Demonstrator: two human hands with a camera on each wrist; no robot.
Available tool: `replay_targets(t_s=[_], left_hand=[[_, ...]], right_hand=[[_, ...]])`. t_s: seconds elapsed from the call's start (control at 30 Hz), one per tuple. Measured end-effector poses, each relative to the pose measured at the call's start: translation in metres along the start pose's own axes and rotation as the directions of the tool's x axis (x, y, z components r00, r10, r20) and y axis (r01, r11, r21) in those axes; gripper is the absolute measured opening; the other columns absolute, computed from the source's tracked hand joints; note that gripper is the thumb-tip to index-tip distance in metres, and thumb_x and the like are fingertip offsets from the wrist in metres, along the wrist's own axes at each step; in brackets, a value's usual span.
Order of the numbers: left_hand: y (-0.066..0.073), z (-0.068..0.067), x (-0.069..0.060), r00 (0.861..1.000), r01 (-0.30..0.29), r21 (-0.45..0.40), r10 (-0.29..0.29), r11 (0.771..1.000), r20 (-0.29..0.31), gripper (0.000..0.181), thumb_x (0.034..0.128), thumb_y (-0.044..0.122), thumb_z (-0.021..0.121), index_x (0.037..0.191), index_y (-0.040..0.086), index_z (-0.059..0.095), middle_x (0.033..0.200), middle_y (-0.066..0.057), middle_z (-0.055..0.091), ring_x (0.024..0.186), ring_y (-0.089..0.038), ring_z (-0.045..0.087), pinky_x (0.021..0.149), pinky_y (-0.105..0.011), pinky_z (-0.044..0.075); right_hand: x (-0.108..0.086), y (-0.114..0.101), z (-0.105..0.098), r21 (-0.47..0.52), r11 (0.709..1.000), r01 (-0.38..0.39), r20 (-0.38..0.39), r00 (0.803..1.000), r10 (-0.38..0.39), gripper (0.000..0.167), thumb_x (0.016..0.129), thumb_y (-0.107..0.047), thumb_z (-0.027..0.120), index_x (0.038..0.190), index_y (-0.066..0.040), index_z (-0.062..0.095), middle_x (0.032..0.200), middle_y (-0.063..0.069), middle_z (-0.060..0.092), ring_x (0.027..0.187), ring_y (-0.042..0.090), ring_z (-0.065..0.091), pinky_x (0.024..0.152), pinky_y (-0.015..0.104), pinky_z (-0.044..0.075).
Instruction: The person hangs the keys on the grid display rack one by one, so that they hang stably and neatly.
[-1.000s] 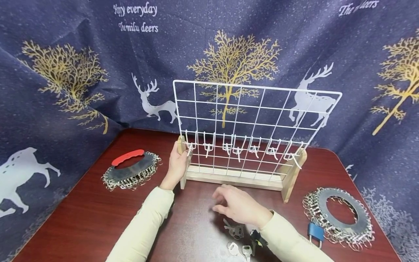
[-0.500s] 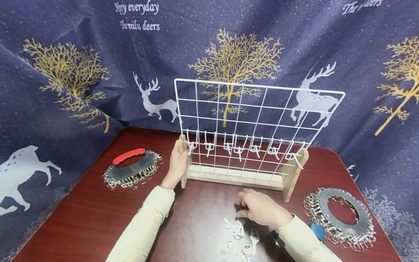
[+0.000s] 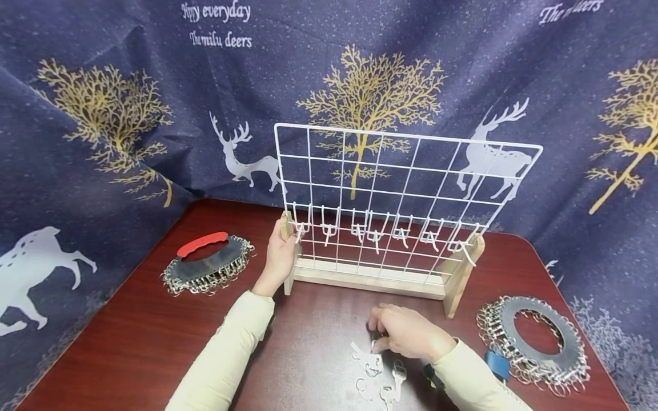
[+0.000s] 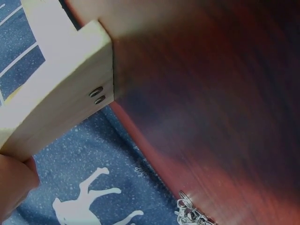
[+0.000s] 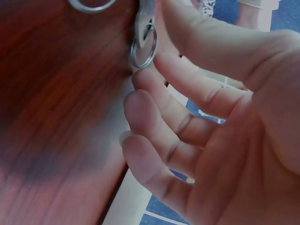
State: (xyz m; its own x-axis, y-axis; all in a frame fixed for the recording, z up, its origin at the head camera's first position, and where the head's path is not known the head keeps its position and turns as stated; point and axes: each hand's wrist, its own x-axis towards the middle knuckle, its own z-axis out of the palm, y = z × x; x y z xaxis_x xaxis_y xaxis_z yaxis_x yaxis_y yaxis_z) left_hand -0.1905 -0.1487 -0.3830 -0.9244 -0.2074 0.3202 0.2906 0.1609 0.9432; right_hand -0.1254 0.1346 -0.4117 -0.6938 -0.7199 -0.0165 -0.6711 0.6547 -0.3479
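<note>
While the left hand (image 3: 280, 257) grips the wire rack (image 3: 371, 190), the right hand (image 3: 408, 331) curves beside a key (image 5: 146, 21) before the rack, pinch unclear; probably light, stiff, slippery, it's best held by its ring (image 5: 136, 61).

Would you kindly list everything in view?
Table: one, reddish-brown, beneath
Cloth: one, navy patterned, behind
Stand: one, light wood, mid-table
Wire grid: one, white, on stand
Hooks: seven, white, on grid
Keys with rings: several, silver, before stand
Handled plate: one, grey, red handle, table's left
Round plate: one, grey, table's right
Small rings: many, silver, fringing both plates
Padlock: one, blue, beside round plate
Sleeves: two, cream, foreground
Wristband: one, black, right sleeve
Left hand: one, gripping stand's left end
Right hand: one, at keys
</note>
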Motion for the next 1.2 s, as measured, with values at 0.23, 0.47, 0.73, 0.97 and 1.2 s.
replay_targets(t_s=[0.23,0.47,0.73,0.97,1.2], left_hand=[[0.001,-0.002,-0.001,1.0,0.003,0.006,-0.003,1.0,-0.013,0.021,0.0913,-0.007,0.045,0.111,-0.008,0.049,0.099,-0.029,0.059,0.08,-0.031,0.057,0.071,-0.042,0.049],[0.001,-0.001,-0.001,1.0,0.007,-0.027,-0.007,1.0,-0.01,0.022,0.0906,-0.008,0.044,0.112,-0.007,0.049,0.101,-0.028,0.059,0.081,-0.026,0.056,0.071,-0.038,0.05],[0.0,0.0,-0.001,1.0,0.007,-0.054,-0.006,0.999,0.008,0.022,0.0912,-0.006,0.043,0.113,-0.008,0.048,0.101,-0.03,0.057,0.086,-0.046,0.054,0.064,-0.024,0.047],[0.003,0.0,-0.001,1.0,0.005,-0.032,-0.005,0.999,0.0,0.02,0.0921,-0.007,0.045,0.111,-0.007,0.048,0.102,-0.034,0.056,0.081,-0.03,0.057,0.065,-0.022,0.047],[0.002,0.0,-0.001,1.0,0.005,-0.009,-0.005,1.0,0.003,0.02,0.0914,-0.007,0.045,0.111,-0.01,0.047,0.097,-0.029,0.057,0.07,-0.009,0.052,0.065,-0.033,0.048]], right_hand=[[0.003,0.003,0.002,0.02,1.0,-0.017,0.039,0.999,0.016,0.024,0.076,-0.024,0.08,0.09,-0.019,0.061,0.079,-0.013,0.053,0.072,0.002,0.05,0.067,0.03,0.046],[0.004,0.007,0.005,0.049,0.999,-0.023,0.039,0.999,0.021,0.021,0.077,-0.023,0.079,0.087,-0.02,0.061,0.074,-0.017,0.052,0.069,0.001,0.05,0.064,0.029,0.046],[0.006,0.01,0.005,0.086,0.996,-0.03,0.054,0.998,0.025,0.022,0.077,-0.02,0.079,0.088,-0.019,0.06,0.072,-0.016,0.051,0.066,0.001,0.049,0.063,0.028,0.046],[0.008,0.011,0.003,0.096,0.995,-0.021,0.065,0.998,0.015,0.016,0.08,-0.017,0.077,0.085,-0.018,0.061,0.072,-0.015,0.053,0.065,0.001,0.05,0.063,0.027,0.046],[0.006,0.011,-0.001,0.063,0.998,-0.005,0.058,0.998,0.001,0.015,0.082,-0.019,0.074,0.076,-0.02,0.061,0.076,-0.017,0.054,0.067,0.001,0.05,0.064,0.027,0.047]])
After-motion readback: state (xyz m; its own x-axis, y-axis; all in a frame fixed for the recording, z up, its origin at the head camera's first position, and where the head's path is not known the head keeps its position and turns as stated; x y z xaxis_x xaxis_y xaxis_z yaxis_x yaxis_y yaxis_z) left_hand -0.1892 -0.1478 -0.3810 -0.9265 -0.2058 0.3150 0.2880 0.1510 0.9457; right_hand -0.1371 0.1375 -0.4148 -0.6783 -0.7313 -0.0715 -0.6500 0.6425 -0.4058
